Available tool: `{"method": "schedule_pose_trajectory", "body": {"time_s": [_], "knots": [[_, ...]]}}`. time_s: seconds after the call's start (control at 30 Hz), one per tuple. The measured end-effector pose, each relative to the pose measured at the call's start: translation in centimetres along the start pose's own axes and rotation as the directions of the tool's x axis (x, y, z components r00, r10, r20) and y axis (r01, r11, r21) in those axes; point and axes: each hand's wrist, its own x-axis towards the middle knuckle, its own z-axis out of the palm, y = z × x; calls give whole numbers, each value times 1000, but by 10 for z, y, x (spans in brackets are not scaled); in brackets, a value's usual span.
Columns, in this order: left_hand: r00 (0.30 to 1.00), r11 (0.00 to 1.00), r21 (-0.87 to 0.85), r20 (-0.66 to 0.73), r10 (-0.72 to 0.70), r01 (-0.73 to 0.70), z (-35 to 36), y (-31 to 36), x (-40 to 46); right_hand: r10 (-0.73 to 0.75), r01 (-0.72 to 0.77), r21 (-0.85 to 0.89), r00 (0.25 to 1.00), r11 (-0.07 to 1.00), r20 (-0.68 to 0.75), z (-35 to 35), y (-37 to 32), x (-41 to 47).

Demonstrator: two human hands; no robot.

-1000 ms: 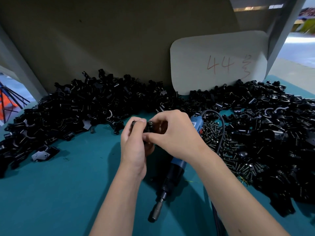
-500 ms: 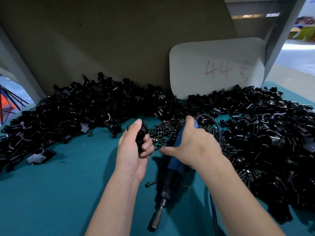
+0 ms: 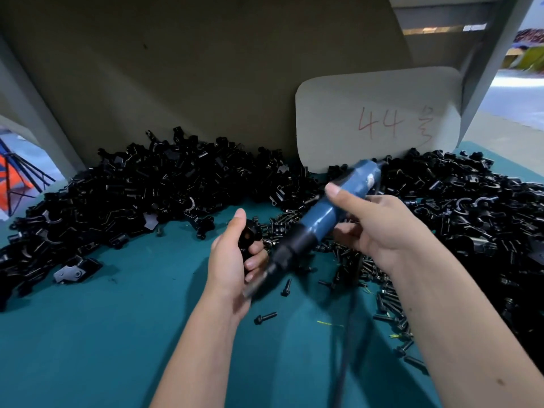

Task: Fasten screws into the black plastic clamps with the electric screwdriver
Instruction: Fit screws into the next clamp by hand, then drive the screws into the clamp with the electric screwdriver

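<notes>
Left hand (image 3: 232,257) grips a black plastic clamp (image 3: 249,237), fingers curled round it, thumb up along its near side, fingertips wrapped over the far side. Right hand (image 3: 379,228) holds the electric screwdriver (image 3: 323,214) off the table, thumb laid over the top of the blue body, other fingers curled underneath. Driver tilts down-left: blue end up past the right thumb, black nose and bit (image 3: 259,282) pointing down just beside the left fingertips, motion-blurred; can't tell if the bit touches the clamp or the hand. Cord (image 3: 348,334) hangs from under the right hand toward the near edge. Loose black screws (image 3: 379,287) lie scattered under and just beyond the right fingers, a couple of single ones (image 3: 265,317) near the left wrist. Big piles of black clamps (image 3: 123,201) spread beyond both hands, left and right, on the teal table (image 3: 88,334). White card (image 3: 379,119) with red "44" leans on the back wall beyond the right thumb.
</notes>
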Motion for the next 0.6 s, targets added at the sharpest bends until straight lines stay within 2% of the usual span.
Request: {"method": "schedule_pose_trajectory", "body": {"time_s": [0.1,0.23,0.3,0.47,0.6], "knots": [[998,996,77,-38,47,-44,-3,2,0,59,-55,316,998,947,-5,-1,0,1],[991,990,62,-8,130,-130,-3,1,1,28,10,526,998,850,-65,5,-1,2],[992,991,37,-7,129,-129,-5,1,1,20,28,582,997,813,-76,6,0,3],[989,990,42,-67,134,-132,-9,2,4,-12,36,601,999,798,-44,8,5,2],[991,991,70,-54,121,-117,-12,2,7,-55,71,647,998,759,-45,12,6,1]]}}
